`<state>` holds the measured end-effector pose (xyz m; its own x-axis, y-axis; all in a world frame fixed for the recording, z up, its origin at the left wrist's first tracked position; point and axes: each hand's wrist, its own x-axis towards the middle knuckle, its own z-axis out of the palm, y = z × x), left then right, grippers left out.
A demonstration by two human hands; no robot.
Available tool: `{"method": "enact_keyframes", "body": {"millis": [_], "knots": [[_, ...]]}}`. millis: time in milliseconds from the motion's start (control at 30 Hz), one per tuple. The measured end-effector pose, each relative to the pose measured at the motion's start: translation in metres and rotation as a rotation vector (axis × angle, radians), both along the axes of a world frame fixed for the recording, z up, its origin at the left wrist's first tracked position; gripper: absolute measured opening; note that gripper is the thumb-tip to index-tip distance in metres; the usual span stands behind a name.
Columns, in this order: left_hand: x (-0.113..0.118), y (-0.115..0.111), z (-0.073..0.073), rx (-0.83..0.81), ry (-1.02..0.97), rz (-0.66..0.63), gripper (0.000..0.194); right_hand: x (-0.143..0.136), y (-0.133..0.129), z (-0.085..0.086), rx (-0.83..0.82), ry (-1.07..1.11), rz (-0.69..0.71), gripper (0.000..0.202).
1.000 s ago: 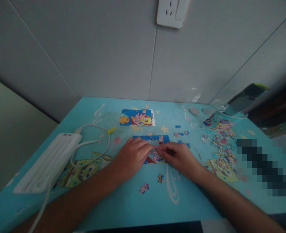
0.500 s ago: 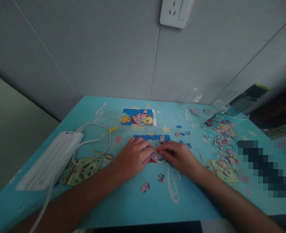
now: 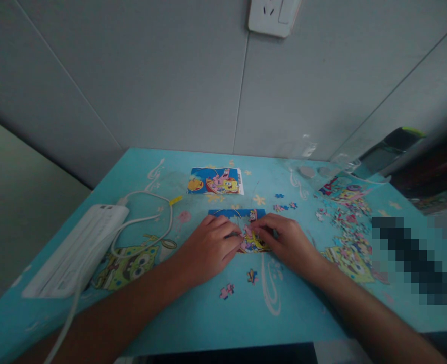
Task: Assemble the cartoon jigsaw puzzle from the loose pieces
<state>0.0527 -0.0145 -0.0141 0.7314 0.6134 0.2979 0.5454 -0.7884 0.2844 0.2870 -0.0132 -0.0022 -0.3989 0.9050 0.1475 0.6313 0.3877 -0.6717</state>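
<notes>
A partly assembled jigsaw puzzle (image 3: 261, 215) with a blue upper border lies flat at the middle of the table, partly hidden by both hands. My left hand (image 3: 211, 247) covers its left side, fingers bent and pressed together on it. From the right, my right hand (image 3: 284, 240) reaches over the puzzle with thumb and forefinger pinched at a small piece, which the fingers mostly hide. Behind the puzzle is a picture card (image 3: 223, 182) with the same kind of cartoon scene. Two loose pieces lie in front, a pink puzzle piece (image 3: 227, 291) and a multicoloured puzzle piece (image 3: 252, 276).
Several blue and pink pieces (image 3: 280, 208) lie right of the puzzle. Farther right, a pile of pieces (image 3: 350, 222) spreads before a clear container (image 3: 348, 187). A white power strip (image 3: 75, 247) with its looped cable (image 3: 170, 222) occupies the left. A wall (image 3: 170, 76) rises behind the table.
My right hand has shifted slightly up, its fingertips moving off the lower part of the puzzle, so more yellow and pink shows. My left hand stays nearly in place.
</notes>
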Motion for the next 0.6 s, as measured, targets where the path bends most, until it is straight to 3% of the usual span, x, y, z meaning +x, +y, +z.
{"method": "enact_keyframes", "body": {"millis": [300,600], "knots": [[0.0007,0.0011,0.0011,-0.001,0.005,0.005,0.019,-0.0019,-0.0028,0.0024,-0.005,-0.025,0.035,0.017],[0.0000,0.0015,-0.0027,0.006,-0.017,0.004,0.019,-0.0073,-0.0047,-0.0073,0.082,-0.119,0.105,0.019]]}}
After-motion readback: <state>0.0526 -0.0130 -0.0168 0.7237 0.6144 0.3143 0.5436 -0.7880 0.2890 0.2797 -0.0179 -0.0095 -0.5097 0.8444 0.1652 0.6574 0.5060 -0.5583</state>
